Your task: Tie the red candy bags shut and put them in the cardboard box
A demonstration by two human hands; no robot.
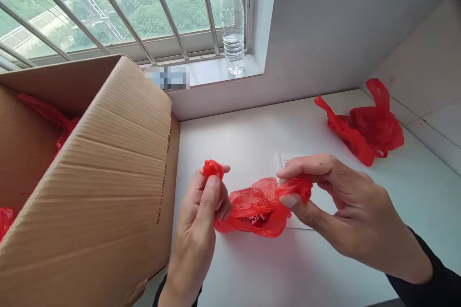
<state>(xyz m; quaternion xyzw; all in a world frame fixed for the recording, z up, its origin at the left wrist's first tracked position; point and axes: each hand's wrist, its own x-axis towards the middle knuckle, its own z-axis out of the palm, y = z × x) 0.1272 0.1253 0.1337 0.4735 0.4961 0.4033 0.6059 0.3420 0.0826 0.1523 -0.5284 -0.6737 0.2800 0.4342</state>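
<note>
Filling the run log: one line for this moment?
left hand: pinches bag handle | right hand: pinches other handle | red bag: over table

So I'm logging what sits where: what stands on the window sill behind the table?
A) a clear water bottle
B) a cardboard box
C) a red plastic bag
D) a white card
A: a clear water bottle stands upright on the window sill, against the window bars.

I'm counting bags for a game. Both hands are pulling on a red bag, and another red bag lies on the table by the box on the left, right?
Not quite. The head view shows the other red bag lying far right, near the tiled wall, away from the box. Both the left hand and right hand do grip the red bag.
</note>
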